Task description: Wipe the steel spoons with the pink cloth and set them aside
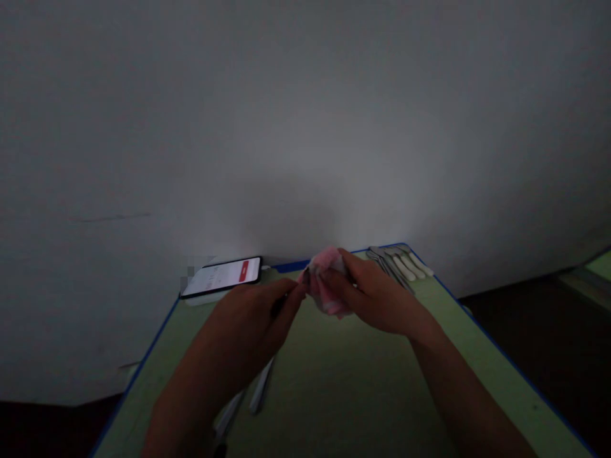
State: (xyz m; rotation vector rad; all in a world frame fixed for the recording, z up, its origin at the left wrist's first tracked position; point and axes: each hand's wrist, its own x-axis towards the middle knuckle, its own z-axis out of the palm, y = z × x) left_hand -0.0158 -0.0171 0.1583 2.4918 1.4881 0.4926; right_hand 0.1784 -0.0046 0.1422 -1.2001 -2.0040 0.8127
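Observation:
A crumpled pink and white cloth [327,299] is gripped in my right hand [377,289], above the far part of the table. The fingers of my left hand [252,315] pinch together at the cloth's left side. A small dark, metal-looking bit shows between the hands, but the cloth and fingers hide what it belongs to. Below my left forearm lie a few long utensils [261,388], partly covered by the arm.
The light green table [363,375] has a blue edge and stands against a grey wall. A phone [222,278] with a lit screen rests at the back left. Several utensils [405,264], some with white handles, lie side by side at the back right.

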